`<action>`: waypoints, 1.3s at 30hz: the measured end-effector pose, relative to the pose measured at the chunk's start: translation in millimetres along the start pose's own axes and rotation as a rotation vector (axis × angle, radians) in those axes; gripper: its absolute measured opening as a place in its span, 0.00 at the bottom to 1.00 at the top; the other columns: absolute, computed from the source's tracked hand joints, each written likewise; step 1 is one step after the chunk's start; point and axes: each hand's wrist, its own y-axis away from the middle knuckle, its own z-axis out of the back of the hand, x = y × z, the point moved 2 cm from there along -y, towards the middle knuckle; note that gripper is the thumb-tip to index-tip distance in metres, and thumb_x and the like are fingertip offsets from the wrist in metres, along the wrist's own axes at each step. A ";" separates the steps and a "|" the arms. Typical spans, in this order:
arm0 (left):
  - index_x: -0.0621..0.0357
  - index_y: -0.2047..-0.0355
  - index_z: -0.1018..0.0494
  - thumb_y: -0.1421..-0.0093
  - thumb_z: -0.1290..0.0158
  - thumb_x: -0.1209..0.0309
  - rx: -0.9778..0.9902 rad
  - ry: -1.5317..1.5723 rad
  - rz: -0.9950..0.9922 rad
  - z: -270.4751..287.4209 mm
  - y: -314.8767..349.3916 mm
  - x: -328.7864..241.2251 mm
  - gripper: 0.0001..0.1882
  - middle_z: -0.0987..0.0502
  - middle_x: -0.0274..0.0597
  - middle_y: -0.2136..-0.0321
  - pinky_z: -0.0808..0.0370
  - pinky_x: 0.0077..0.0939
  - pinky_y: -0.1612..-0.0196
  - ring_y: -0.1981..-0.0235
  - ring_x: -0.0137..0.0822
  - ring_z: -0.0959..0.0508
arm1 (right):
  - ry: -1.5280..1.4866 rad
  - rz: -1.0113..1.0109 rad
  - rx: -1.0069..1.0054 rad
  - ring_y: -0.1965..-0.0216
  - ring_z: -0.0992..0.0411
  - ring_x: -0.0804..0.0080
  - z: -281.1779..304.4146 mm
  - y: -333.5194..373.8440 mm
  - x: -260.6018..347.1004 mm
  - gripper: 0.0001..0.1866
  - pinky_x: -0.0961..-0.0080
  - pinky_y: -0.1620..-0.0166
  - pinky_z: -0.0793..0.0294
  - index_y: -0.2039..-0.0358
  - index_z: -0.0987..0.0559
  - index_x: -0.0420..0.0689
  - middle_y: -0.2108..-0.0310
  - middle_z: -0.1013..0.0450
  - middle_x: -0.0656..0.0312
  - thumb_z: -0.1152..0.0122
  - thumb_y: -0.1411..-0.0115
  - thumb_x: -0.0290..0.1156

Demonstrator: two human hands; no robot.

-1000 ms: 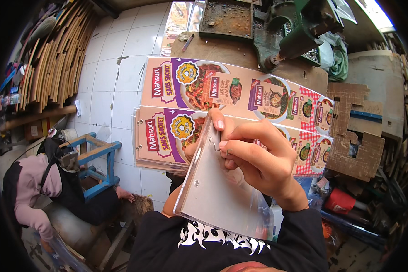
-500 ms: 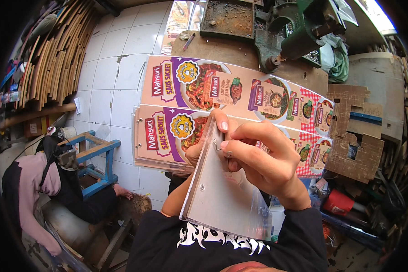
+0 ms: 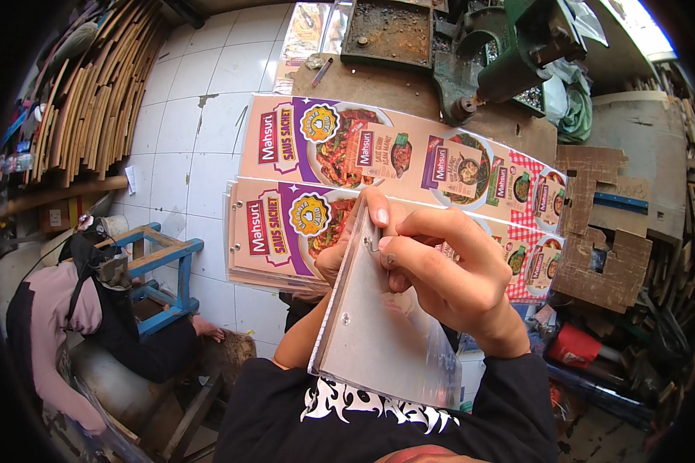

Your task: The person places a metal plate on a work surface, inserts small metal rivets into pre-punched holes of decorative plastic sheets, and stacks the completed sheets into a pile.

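My left hand (image 3: 333, 259) is closed around the edge of a printed display sheet (image 3: 386, 332), held tilted with its plain greyish back facing up. Its thumb presses near the sheet's upper end. Metal eyelets sit along one margin of this sheet. My right hand (image 3: 459, 270) pinches a thin bent metal wire hook (image 3: 374, 248) at the upper eyelet (image 3: 367, 241); whether the hook passes through the hole is too small to tell. Beyond both hands lie a stack of printed sheets (image 3: 259, 231) with eyelets and another printed sheet (image 3: 409, 147) showing food pictures.
A green press machine (image 3: 502, 77) and a rusty tray (image 3: 386, 35) stand at the far side, with a pen (image 3: 322, 72) nearby. Cut brown board (image 3: 598, 231) lies to the right. At left are a blue wooden stool (image 3: 166, 266), a seated person (image 3: 66, 309) and stacked boards (image 3: 93, 100).
My right fingertips have shifted slightly away from the upper eyelet, so a little more of the wire hook shows. The left hand and sheet stay nearly still.
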 end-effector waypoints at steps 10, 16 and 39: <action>0.57 0.60 0.36 0.37 0.51 0.61 0.064 0.100 0.008 0.5 1.0 1.4 0.13 0.31 0.43 0.71 0.26 0.24 0.75 0.80 0.35 0.26 | -0.070 -0.002 -0.018 0.73 0.28 0.72 -0.4 2.1 -0.9 0.15 0.77 0.73 0.28 0.69 0.19 0.41 0.69 0.28 0.60 0.34 0.61 0.15; 0.58 0.60 0.35 0.37 0.50 0.62 0.012 0.040 0.088 -3.3 0.8 -3.7 0.13 0.31 0.42 0.71 0.25 0.24 0.75 0.78 0.36 0.25 | -0.024 0.012 -0.002 0.73 0.28 0.72 -1.0 0.5 -0.6 0.14 0.77 0.73 0.28 0.70 0.20 0.41 0.69 0.28 0.61 0.34 0.61 0.16; 0.57 0.62 0.34 0.38 0.49 0.62 0.100 0.108 0.087 1.7 0.3 0.8 0.13 0.31 0.40 0.71 0.27 0.25 0.73 0.75 0.34 0.27 | -0.029 -0.012 -0.017 0.73 0.28 0.69 -1.5 1.9 -2.1 0.14 0.75 0.72 0.29 0.70 0.19 0.43 0.70 0.28 0.61 0.34 0.61 0.17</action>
